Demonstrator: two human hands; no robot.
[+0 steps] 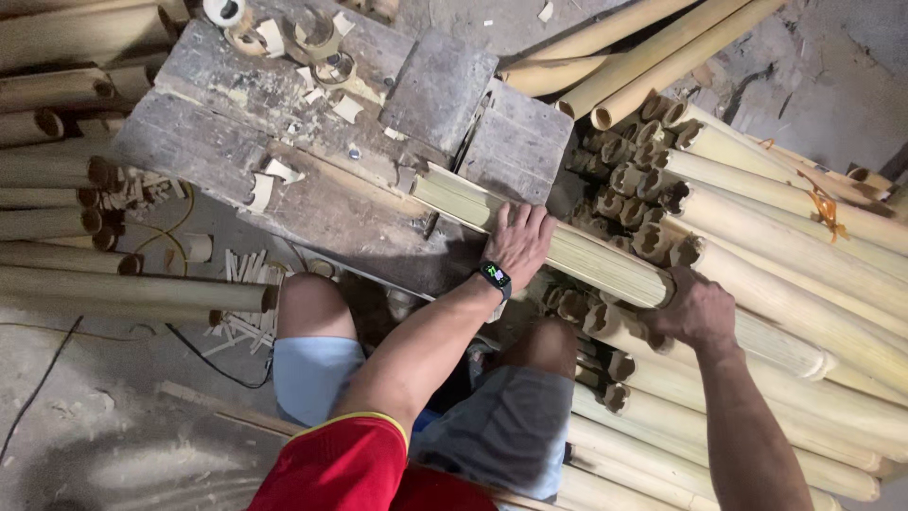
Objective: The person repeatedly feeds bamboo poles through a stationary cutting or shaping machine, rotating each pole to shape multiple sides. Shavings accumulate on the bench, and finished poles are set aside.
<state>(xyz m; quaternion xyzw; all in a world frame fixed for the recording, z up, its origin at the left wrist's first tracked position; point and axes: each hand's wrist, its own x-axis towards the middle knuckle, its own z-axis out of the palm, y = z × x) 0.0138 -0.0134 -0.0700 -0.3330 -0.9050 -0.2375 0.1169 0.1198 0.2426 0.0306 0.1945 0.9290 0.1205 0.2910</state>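
Our left hand (518, 241) lies flat, fingers spread, pressing down on the bundle of split bamboo strips (567, 251), just past the edge of the wooden block bench (312, 203). Our right hand (695, 310) is curled around the same bundle further from the bench, where the strips run out over the stack of bamboo poles (757, 237); the fingers wrap it, though how tightly we cannot tell. The bundle lies slanted, its near end resting on the bench top, the far part over the poles.

We judge the step in hand to be seating the strips on the bench: one hand pins them, the other guides them. The next move likely calls for a steady downward press from our left palm while the right slides or squares the bundle, keeping the strips together so none fan out.

On the bench's far end lie cut bamboo rings (317, 43) and chips. A smartwatch (495, 276) sits on our left wrist, above our bare knees just beside the bench.
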